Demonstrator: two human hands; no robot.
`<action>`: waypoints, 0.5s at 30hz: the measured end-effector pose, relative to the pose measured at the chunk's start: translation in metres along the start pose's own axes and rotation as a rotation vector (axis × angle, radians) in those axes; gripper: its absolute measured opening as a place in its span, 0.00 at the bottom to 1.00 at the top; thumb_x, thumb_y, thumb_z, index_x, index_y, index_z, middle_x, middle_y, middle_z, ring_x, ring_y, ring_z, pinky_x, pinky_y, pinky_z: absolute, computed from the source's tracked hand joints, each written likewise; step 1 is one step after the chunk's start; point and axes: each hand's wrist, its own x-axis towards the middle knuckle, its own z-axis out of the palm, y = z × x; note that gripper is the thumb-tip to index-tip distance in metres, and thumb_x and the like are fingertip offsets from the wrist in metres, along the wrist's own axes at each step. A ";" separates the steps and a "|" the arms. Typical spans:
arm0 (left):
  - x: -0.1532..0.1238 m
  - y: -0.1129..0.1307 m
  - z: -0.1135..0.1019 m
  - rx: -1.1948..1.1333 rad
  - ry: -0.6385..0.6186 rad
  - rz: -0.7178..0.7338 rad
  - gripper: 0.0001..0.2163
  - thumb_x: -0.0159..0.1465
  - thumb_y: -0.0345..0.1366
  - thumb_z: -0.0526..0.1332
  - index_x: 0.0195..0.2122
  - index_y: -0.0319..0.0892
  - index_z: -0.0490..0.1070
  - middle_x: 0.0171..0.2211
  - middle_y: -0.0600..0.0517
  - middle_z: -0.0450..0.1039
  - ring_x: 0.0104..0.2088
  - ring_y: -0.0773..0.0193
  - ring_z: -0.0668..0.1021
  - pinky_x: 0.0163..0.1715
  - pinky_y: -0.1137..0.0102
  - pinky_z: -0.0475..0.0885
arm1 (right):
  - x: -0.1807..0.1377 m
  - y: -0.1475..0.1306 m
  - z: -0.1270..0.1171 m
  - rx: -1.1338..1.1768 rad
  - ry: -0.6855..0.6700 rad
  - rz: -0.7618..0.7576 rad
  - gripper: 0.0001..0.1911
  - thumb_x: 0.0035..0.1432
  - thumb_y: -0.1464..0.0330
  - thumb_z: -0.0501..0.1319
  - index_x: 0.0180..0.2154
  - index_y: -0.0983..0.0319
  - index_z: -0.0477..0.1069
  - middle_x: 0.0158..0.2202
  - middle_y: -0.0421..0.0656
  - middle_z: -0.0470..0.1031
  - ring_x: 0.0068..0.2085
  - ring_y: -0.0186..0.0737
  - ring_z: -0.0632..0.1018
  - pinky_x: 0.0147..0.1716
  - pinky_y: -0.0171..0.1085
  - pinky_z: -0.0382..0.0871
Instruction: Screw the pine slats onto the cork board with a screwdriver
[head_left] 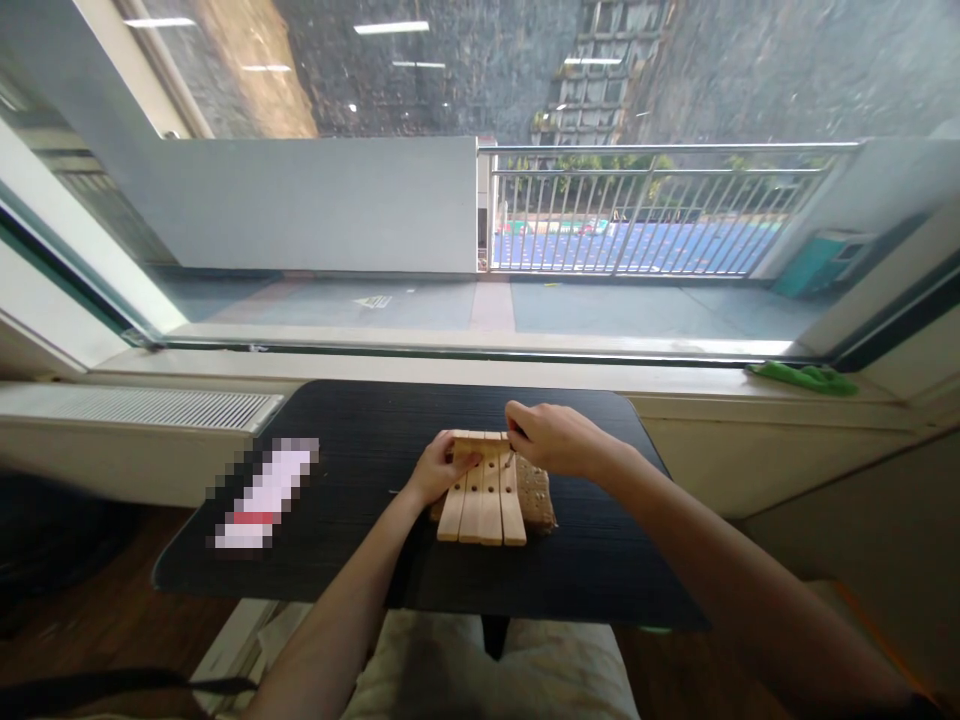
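Note:
A light wooden piece (484,515) made of several slats, with rows of small round holes, rests tilted on a rough brown block (536,500) on the black table. My left hand (435,468) grips the left side of the wooden piece, its thumb lying across the slats. Over the far right corner, my right hand (555,435) is closed in a fist. A thin-shafted tool (509,460) seems to point down from that fist toward a hole; its handle is hidden in the fingers.
The black table (337,560) has rounded corners and stands against a window sill. On its left lies a blurred-out pale sheet (266,495) with a red band. A green cloth (802,377) sits on the sill at right. A white radiator (142,407) is at left.

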 end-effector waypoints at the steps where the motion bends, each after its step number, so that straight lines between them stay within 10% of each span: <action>1: 0.001 0.000 0.000 0.008 0.000 0.004 0.20 0.52 0.48 0.72 0.39 0.42 0.74 0.33 0.51 0.75 0.38 0.58 0.79 0.36 0.67 0.76 | -0.001 0.000 0.001 -0.002 0.003 0.007 0.13 0.67 0.64 0.47 0.42 0.60 0.67 0.30 0.45 0.77 0.24 0.36 0.67 0.25 0.39 0.45; 15: 0.003 -0.005 0.000 0.084 0.024 0.007 0.16 0.53 0.44 0.72 0.38 0.42 0.75 0.36 0.51 0.75 0.39 0.58 0.78 0.39 0.68 0.75 | -0.001 0.004 0.007 0.016 0.012 0.006 0.11 0.65 0.64 0.48 0.40 0.59 0.66 0.27 0.43 0.72 0.22 0.35 0.60 0.25 0.40 0.44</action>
